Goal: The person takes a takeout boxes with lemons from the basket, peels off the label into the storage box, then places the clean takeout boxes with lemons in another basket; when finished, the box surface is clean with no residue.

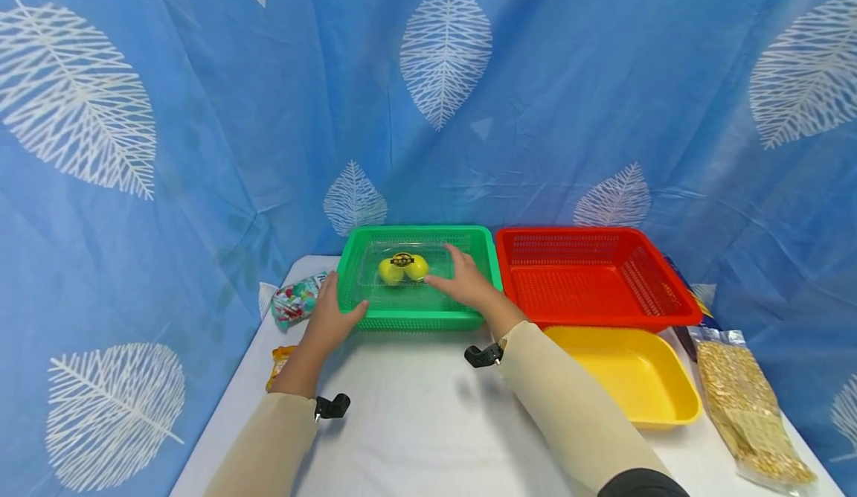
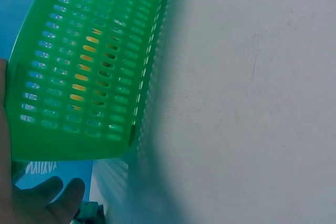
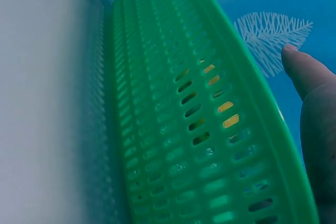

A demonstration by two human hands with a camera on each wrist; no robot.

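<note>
A green basket (image 1: 415, 321) with slotted walls stands on the white table against the blue curtain. In it lies a clear plastic box (image 1: 438, 259) with yellow fruit (image 1: 404, 268) and a black label. My left hand (image 1: 330, 318) is at the basket's front left corner, its fingers along the outer side and its thumb spread toward the front rim. Over the right part of the basket reaches my right hand (image 1: 466, 283), thumb and fingers spread apart beside the box. The right wrist view shows its thumb (image 3: 310, 72) above the rim.
Right of the green basket stands a red basket (image 1: 562, 296), with a yellow tray (image 1: 623, 378) in front. A bag of yellow grains (image 1: 750, 408) lies at the right edge. On the left are a colorful packet (image 1: 297, 302) and a small orange packet (image 1: 280, 361).
</note>
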